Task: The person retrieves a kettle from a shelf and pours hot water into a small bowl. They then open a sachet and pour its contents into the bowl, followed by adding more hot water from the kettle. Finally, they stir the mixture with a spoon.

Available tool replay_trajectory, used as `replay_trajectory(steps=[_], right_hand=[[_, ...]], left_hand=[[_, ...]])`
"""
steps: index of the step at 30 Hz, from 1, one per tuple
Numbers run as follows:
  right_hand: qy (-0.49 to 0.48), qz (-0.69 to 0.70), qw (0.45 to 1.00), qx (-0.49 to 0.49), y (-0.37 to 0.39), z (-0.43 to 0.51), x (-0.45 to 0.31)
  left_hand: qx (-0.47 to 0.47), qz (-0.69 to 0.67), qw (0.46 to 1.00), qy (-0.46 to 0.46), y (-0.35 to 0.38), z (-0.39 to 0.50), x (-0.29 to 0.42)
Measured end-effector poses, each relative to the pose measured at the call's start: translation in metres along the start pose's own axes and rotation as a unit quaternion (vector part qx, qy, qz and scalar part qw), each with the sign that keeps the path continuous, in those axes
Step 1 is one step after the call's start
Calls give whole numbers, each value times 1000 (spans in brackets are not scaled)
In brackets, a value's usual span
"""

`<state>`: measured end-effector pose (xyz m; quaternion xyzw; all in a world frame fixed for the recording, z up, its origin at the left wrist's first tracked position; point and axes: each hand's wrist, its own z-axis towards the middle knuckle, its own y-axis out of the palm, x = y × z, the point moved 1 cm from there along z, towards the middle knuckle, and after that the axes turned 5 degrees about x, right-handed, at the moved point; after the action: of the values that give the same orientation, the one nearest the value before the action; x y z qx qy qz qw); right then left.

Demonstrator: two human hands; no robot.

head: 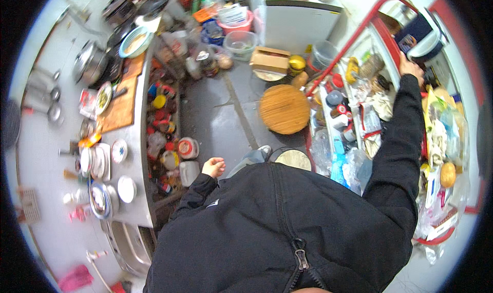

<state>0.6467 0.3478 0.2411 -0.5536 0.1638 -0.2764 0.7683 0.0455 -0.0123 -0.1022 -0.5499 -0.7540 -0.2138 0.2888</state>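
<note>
My right arm is stretched out to a red-framed storage rack [381, 35]. My right hand [411, 69] is at the rack's red upper edge, beside a dark blue and white appliance [420, 41]. Its fingertips are partly hidden, so what it grips cannot be told. Low by my left side hangs my left hand [213, 167], its fingers curled in with nothing seen in them. Nearest to it are a white plastic jug [189, 173] and a red-labelled white tub [188, 148] on the lower shelf of the steel counter.
The steel counter [135, 146] on the left bears a wooden cutting board [122, 106], stacked plates [102, 200] and a pot [90, 62]. A round wooden board [284, 109] sits in the aisle ahead. Beyond it are a cardboard box [270, 60] and a white chest [300, 23].
</note>
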Motion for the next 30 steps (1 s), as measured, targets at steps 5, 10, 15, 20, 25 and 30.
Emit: replay_trajectory(steps=[5, 10, 15, 20, 25, 30], right_hand=[[-98, -126, 987, 3, -22, -18, 4], [-288, 130, 945, 86, 2, -90, -53], [-470, 267, 841, -20, 13, -221, -172], [-594, 264, 755, -84, -21, -401, -295], [-683, 287, 658, -134, -63, -563, -383], [-720, 264, 625, -147, -104, -680, -425]], left_hand=[[18, -26, 999, -1, -39, -54, -66], [96, -82, 992, 3, -47, -85, -95], [127, -119, 985, -20, -74, -102, -119], [177, -184, 967, -4, -140, -117, -158], [277, -241, 930, -15, -208, -141, -206], [293, -166, 941, -34, -259, -168, -219]])
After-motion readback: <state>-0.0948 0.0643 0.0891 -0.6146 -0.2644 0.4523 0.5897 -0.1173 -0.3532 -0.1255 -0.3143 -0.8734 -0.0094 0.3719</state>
